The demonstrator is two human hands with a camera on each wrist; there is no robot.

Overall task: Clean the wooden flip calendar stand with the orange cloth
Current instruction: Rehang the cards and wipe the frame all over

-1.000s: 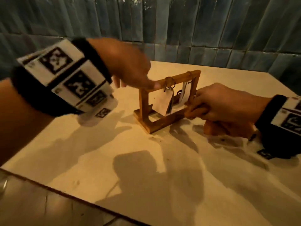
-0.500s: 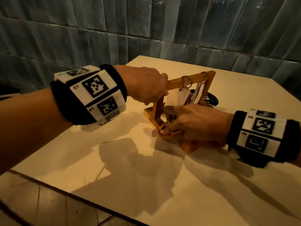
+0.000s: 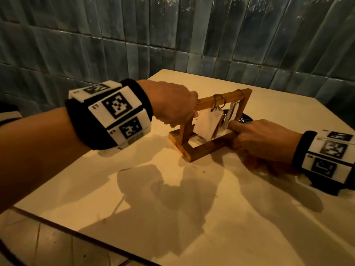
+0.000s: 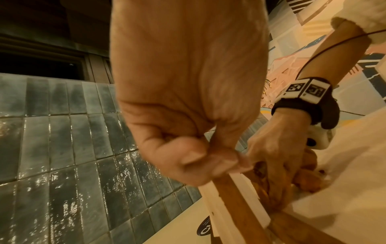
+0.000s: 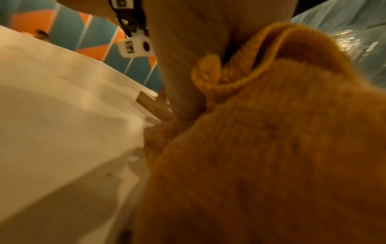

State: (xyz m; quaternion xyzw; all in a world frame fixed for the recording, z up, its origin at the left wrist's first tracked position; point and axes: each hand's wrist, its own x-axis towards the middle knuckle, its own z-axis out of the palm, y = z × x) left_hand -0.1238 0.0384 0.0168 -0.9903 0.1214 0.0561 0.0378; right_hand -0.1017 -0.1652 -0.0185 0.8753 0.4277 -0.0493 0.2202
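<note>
The wooden flip calendar stand stands upright on the pale table, white cards hanging from metal rings on its top bar. My left hand grips the left end of the top bar, fingers curled round the wood. My right hand holds the bunched orange cloth and presses it against the right end of the front base rail; in the head view the cloth is mostly hidden under the hand. From the left wrist the right hand shows with orange cloth beneath it.
A round black object lies on the table just behind the stand. The table sits in a corner of dark blue tiled walls. Its near edge meets tiled floor at lower left.
My right hand with the cloth has slid along the front base rail from its left end to its right end. The left hand keeps its hold on the top bar.
</note>
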